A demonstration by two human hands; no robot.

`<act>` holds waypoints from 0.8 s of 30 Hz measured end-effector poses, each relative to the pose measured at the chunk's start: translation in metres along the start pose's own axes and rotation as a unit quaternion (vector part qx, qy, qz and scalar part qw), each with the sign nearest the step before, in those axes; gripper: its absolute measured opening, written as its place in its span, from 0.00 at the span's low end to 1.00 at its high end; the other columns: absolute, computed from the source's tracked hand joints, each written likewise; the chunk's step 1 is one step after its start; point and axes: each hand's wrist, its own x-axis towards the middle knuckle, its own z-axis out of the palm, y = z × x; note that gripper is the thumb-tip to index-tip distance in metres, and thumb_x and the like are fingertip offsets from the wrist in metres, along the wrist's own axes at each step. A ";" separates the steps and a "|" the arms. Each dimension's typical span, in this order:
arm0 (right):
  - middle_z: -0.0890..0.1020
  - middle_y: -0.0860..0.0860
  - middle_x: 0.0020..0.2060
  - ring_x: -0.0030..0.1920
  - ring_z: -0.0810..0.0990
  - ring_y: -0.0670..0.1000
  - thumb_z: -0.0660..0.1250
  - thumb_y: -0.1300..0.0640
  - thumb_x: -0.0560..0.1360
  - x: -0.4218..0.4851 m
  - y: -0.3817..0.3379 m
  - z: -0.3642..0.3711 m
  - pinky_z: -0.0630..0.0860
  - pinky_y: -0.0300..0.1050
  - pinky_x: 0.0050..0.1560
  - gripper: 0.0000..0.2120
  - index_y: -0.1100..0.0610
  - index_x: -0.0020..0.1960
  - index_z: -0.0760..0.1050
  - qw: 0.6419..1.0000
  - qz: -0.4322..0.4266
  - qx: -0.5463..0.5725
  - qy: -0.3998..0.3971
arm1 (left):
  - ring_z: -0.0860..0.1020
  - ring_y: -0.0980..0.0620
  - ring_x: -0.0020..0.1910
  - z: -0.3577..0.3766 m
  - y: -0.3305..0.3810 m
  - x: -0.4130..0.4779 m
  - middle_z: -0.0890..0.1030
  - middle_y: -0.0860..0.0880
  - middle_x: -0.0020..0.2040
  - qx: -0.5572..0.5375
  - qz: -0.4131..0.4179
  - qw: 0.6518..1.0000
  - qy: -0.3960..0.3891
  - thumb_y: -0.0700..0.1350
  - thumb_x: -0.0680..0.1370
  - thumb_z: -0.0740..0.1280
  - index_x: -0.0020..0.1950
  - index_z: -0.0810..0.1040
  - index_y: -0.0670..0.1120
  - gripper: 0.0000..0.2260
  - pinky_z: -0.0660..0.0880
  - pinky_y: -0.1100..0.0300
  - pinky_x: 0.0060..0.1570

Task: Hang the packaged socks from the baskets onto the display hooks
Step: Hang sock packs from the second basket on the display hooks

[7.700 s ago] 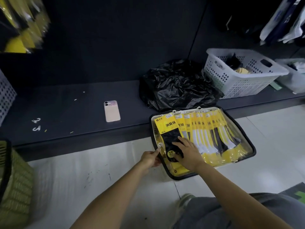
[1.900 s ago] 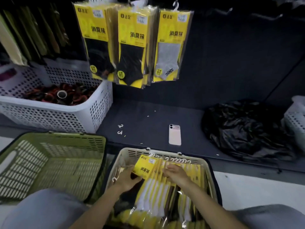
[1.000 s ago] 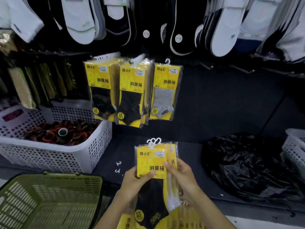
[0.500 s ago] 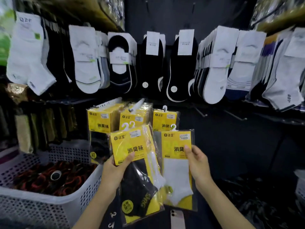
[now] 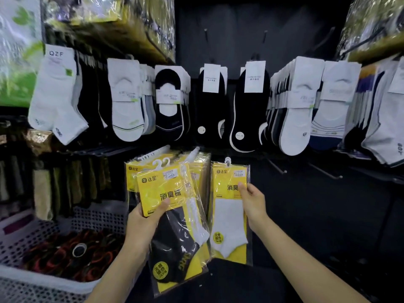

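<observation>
Left hand point(image 5: 143, 224) grips a bundle of yellow sock packs point(image 5: 175, 237) at its left edge, thumb curled across the front card, fingers behind. 2 white hanger loops point(image 5: 162, 164) show at the bundle's top. The front pack contains a black sock; a white sock shows behind it. The bundle is tilted.

Right hand point(image 5: 251, 203) pinches a single white-sock pack point(image 5: 228, 219) at its right edge, thumb on the front. This pack is upright, just right of the bundle and partly overlapped by it.

Both lots are held in the air in front of hung yellow packs point(image 5: 197, 169) on the display hooks. 2 bare hooks point(image 5: 277, 166) project to the right. A white basket point(image 5: 32, 285) at lower left holds dark and red items.
</observation>
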 end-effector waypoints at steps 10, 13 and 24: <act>0.80 0.54 0.48 0.39 0.76 0.45 0.68 0.57 0.76 0.000 0.020 -0.011 0.71 0.37 0.36 0.09 0.61 0.53 0.77 0.982 0.073 -0.041 0.169 | 0.77 0.65 0.50 -0.004 -0.007 -0.002 0.83 0.61 0.48 -0.010 -0.033 0.998 -0.052 0.55 0.73 0.69 0.53 0.78 0.57 0.10 0.67 0.62 0.52; 0.81 0.55 0.51 0.47 0.79 0.50 0.65 0.57 0.78 -0.028 0.022 -0.015 0.77 0.45 0.50 0.07 0.58 0.53 0.77 0.995 0.065 -0.047 0.066 | 0.78 0.72 0.42 0.002 -0.009 -0.009 0.83 0.66 0.43 -0.029 -0.042 0.995 -0.084 0.53 0.77 0.65 0.52 0.77 0.57 0.05 0.66 0.68 0.45; 0.83 0.54 0.49 0.49 0.82 0.48 0.70 0.55 0.74 -0.118 -0.018 0.002 0.79 0.40 0.52 0.13 0.58 0.56 0.75 0.993 -0.003 -0.039 -0.114 | 0.81 0.62 0.48 0.046 -0.009 -0.049 0.84 0.59 0.48 -0.021 -0.023 0.991 -0.130 0.56 0.69 0.69 0.53 0.80 0.53 0.15 0.74 0.64 0.49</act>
